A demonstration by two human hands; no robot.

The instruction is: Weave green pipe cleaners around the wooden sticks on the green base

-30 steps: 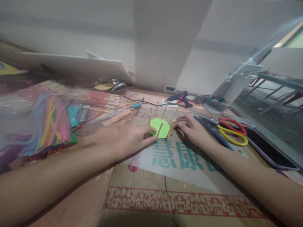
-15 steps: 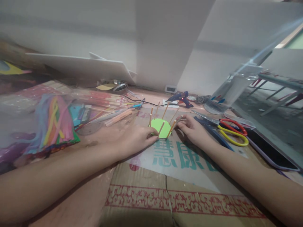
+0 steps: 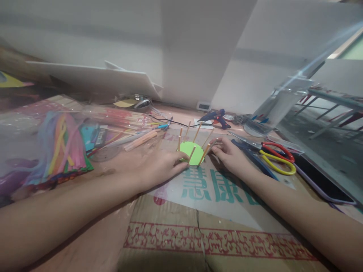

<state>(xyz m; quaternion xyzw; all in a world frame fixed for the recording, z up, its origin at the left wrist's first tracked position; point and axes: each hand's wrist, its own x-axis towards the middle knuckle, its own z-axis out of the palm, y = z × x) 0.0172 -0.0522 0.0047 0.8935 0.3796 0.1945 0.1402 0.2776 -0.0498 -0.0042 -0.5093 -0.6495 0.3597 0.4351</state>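
A bright green round disc (image 3: pixel 195 155) lies in front of me on the printed cardboard, with several thin wooden sticks (image 3: pixel 197 132) standing up around its rim. My left hand (image 3: pixel 163 164) rests at its left edge, thumb and fingers curled onto the disc beside the near stick. My right hand (image 3: pixel 228 153) is at the right side, fingers pinched on what looks like a thin stick (image 3: pixel 213 144), leaning close to the disc's right-hand sticks. The fingertips are partly blurred, and the contact under the left fingers is hidden.
Behind the disc lies a blue glue gun (image 3: pixel 215 118) with a red light. Scissors (image 3: pixel 279 156) and a phone (image 3: pixel 323 179) lie right, near a clear container (image 3: pixel 265 113). Colourful strips (image 3: pixel 64 145) and bagged sticks (image 3: pixel 113 117) occupy the left. White boards (image 3: pixel 99 77) lean behind.
The whole view has shifted very slightly. Both hands stay in nearly the same place at the disc, and the sticks stand as before.
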